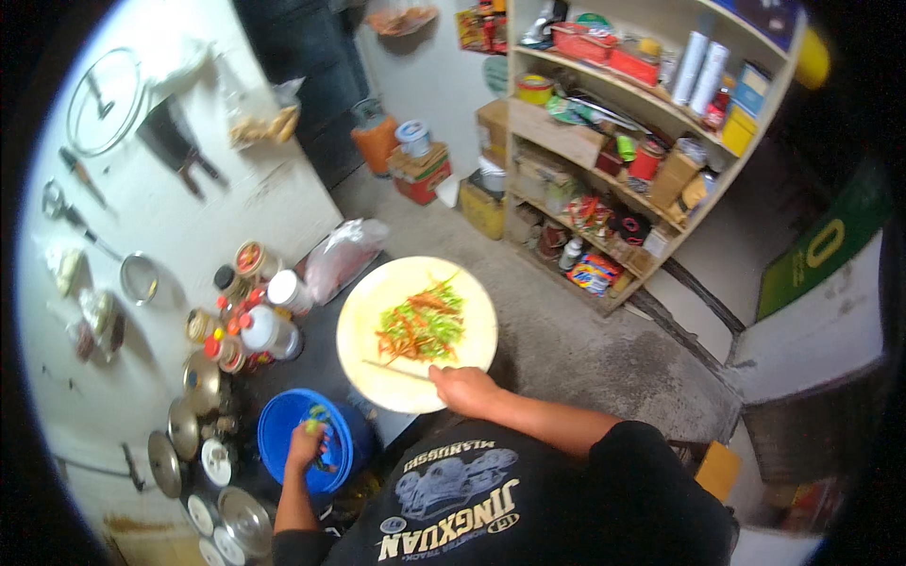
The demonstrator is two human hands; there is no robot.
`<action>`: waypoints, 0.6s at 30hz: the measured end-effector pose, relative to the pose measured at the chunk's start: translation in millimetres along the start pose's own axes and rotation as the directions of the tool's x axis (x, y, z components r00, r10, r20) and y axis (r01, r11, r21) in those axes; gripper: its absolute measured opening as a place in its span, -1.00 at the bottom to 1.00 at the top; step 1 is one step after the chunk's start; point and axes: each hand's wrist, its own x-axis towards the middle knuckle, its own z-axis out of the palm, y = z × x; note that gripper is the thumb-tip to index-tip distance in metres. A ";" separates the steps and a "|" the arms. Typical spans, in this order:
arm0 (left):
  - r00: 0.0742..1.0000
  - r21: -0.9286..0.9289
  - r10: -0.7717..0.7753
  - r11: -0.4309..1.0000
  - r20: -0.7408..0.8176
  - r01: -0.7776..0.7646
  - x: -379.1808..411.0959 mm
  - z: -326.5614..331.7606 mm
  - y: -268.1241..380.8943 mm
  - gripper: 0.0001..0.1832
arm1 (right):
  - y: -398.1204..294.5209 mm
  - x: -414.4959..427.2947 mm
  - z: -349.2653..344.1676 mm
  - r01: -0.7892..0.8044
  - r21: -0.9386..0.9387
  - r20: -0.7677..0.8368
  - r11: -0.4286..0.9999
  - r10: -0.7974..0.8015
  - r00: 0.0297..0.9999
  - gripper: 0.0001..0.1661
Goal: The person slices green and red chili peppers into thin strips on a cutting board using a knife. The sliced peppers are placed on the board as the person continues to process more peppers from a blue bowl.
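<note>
My left hand (306, 444) is over the mouth of a blue plastic bucket (267, 417), with a green vegetable scrap (313, 426) at its fingers. Other green scraps show inside the bucket. My right hand (463, 389) grips a knife, whose thin blade (396, 369) points left across the near part of a round cream cutting board (357, 329). Shredded green vegetable (442, 325) and orange-red strips (400, 345) lie heaped on the board. The knife's handle is hidden in my fist. The board stands at the right end of a dark counter (248, 385).
Seasoning bottles and jars (269, 332) crowd the counter by the wall, beside a plastic bag (347, 255). Pot lids (164, 463) line the left. A cleaver (170, 131) and a strainer (140, 278) hang on the wall. Ahead stand a gas cylinder (375, 141) and a loaded shelf (552, 127).
</note>
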 end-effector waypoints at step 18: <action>0.756 0.596 0.640 0.661 -0.133 -0.455 89.0 123.3 267.0 -0.53 | -4.9 -26.3 -28.9 -0.181 0.092 -0.086 0.979 0.189 0.978 -0.69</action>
